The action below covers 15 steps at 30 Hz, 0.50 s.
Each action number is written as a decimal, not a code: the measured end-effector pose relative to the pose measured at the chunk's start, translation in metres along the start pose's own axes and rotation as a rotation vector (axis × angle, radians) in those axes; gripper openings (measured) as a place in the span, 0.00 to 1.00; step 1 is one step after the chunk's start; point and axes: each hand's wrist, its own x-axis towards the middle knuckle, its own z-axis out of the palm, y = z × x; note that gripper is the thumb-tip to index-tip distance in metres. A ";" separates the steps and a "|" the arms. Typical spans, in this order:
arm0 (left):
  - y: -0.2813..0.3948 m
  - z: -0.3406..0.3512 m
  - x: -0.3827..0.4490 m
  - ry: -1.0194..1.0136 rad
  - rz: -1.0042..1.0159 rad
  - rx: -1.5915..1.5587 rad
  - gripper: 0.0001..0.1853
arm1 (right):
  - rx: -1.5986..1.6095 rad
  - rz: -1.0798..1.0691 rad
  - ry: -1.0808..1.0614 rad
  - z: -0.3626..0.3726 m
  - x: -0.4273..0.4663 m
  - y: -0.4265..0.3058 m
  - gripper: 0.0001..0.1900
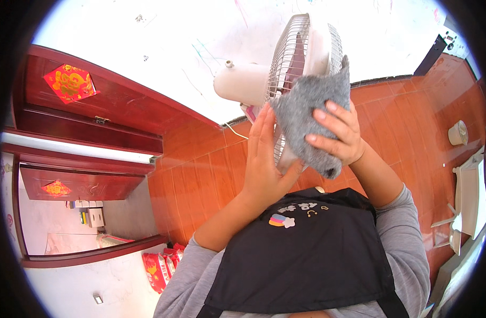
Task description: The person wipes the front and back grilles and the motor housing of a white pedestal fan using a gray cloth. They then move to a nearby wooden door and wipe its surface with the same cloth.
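Note:
A white electric fan (319, 43) with wire grilles stands before me, its round motor housing (243, 83) to the left. Dark reddish blades (294, 63) show through the wire. My right hand (340, 133) presses a grey cloth (306, 105) over the near front side of the fan head, fingers spread across the fabric. On the other side, my left hand (262, 155) grips the lower rim of the fan head, thumb towards me and fingers along the rear grille. Cloth and hands hide the lower front grille and most of the stand.
A pale cord (235, 132) runs by the wall over the orange-brown floor tiles (203, 187). Dark red doors (119, 103) are at left, red packages (157, 270) at lower left. A white bin (458, 133) and pale furniture (467, 194) stand at right.

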 end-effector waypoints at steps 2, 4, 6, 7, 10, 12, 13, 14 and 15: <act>0.002 0.003 0.002 0.020 0.037 0.089 0.47 | -0.016 0.075 0.059 0.002 0.002 0.008 0.16; 0.005 0.003 0.004 0.025 0.057 0.169 0.47 | -0.048 0.139 0.091 0.000 0.005 0.019 0.22; 0.004 0.003 0.000 -0.004 0.046 0.195 0.50 | 0.012 0.265 0.127 -0.002 0.011 0.030 0.23; 0.004 0.003 0.000 -0.022 0.042 0.205 0.51 | 0.040 0.330 0.144 -0.003 0.015 0.034 0.24; 0.009 0.005 0.005 -0.017 0.071 0.197 0.50 | 0.347 0.556 0.314 -0.005 0.026 0.047 0.20; 0.011 0.004 0.007 0.013 0.021 0.185 0.50 | 0.394 0.822 0.328 -0.003 0.033 0.051 0.17; 0.011 0.005 0.009 0.025 0.002 0.173 0.50 | 0.394 1.003 0.291 -0.004 0.032 0.055 0.16; 0.011 0.004 0.010 0.035 0.003 0.199 0.50 | 0.374 1.048 0.309 0.000 0.031 0.059 0.14; 0.011 0.004 0.015 0.038 0.030 0.214 0.50 | 0.426 1.054 0.309 -0.001 0.033 0.064 0.15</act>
